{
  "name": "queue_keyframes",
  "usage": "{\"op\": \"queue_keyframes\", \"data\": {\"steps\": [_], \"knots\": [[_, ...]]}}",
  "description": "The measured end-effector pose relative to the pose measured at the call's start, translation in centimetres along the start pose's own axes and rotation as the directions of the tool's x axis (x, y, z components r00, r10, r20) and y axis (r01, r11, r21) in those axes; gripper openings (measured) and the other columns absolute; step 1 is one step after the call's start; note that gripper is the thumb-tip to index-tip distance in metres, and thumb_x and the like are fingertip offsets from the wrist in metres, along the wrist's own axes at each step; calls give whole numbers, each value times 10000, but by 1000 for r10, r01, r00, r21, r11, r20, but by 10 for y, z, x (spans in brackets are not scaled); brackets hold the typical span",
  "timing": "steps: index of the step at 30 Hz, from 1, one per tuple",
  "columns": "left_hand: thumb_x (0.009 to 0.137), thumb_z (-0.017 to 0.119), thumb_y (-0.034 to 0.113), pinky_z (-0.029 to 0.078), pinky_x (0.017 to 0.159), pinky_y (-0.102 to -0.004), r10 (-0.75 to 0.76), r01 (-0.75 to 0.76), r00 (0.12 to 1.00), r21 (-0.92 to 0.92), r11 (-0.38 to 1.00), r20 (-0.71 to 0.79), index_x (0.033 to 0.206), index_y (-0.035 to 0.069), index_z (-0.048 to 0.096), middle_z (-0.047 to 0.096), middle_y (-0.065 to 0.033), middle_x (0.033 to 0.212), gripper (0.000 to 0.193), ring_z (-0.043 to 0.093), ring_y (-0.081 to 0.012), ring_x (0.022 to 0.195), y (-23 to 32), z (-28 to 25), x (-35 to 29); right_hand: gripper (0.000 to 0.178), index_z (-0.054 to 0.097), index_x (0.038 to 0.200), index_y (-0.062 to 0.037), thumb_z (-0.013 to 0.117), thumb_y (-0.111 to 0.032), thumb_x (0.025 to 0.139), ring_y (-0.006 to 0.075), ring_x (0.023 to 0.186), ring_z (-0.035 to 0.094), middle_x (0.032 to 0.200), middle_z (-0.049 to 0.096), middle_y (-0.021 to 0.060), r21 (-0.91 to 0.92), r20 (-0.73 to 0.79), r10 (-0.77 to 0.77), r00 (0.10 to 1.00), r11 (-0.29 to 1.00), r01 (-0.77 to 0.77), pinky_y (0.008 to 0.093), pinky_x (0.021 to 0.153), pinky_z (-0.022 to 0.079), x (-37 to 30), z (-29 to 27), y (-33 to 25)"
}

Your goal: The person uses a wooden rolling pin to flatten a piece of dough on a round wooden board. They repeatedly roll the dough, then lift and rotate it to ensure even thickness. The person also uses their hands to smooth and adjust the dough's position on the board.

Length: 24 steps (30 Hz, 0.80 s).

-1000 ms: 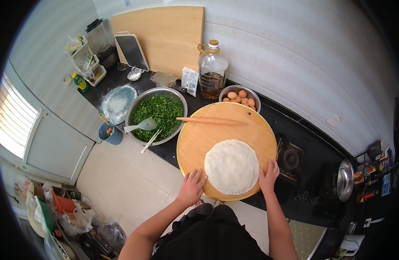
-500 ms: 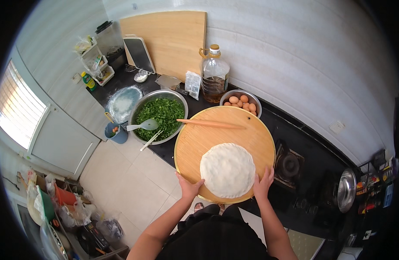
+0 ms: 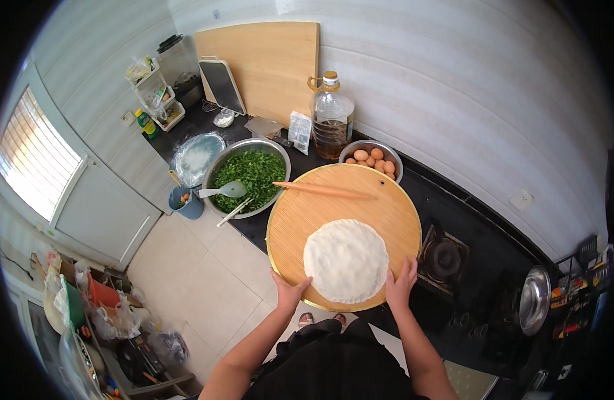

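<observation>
My left hand [image 3: 289,292] grips the near left rim of a round wooden board [image 3: 297,220], its thumb reaching over the top to the edge of the dough. The near right rim is held by my right hand [image 3: 401,285], with that thumb also against the dough. Between my hands lies a flat, round, pale dough piece [image 3: 346,261] with a crimped edge; faint darker patches show through it. A wooden rolling pin [image 3: 323,191] rests across the far part of the board. Fingers under the rim are hidden.
Left of the board stands a steel bowl of chopped greens [image 3: 252,167] with a spatula [image 3: 232,189] and chopsticks. Behind it are a bowl of eggs [image 3: 370,155] and an oil jug [image 3: 331,120]. A gas burner [image 3: 444,255] sits at right; a floured plate [image 3: 197,159] lies far left.
The view has shifted slightly. The dough and both my hands appear a little farther left, and my hold on the board looks the same.
</observation>
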<state>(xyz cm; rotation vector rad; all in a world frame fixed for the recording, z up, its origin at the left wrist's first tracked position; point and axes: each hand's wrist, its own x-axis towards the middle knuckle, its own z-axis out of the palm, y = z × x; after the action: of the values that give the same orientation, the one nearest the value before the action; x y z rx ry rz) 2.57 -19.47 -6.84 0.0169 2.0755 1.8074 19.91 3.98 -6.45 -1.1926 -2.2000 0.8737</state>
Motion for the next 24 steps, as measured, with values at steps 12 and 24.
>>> {"op": "queue_keyframes", "data": {"steps": [12,24], "knots": [[737,818,122,469,984,-388,58,-59,998,-35,998,-30,1461,19,77,415,-222,1329,1041,482,-306,1209,-14,5,-13,671,352,1422,-22,661,-126,836,447,1355,242,1527,214,200,-19,28,-11,1000,1000,11,497,1123,253,-1,-1,3],[753,795,87,473,980,-384,64,-62,997,36,997,-50,1455,29,85,407,-214,1327,1000,472,-300,1218,-26,10,-16,684,340,1430,-17,664,-147,841,449,1354,240,1525,216,204,-25,40,-42,998,999,43,500,1123,243,1,0,8]]}}
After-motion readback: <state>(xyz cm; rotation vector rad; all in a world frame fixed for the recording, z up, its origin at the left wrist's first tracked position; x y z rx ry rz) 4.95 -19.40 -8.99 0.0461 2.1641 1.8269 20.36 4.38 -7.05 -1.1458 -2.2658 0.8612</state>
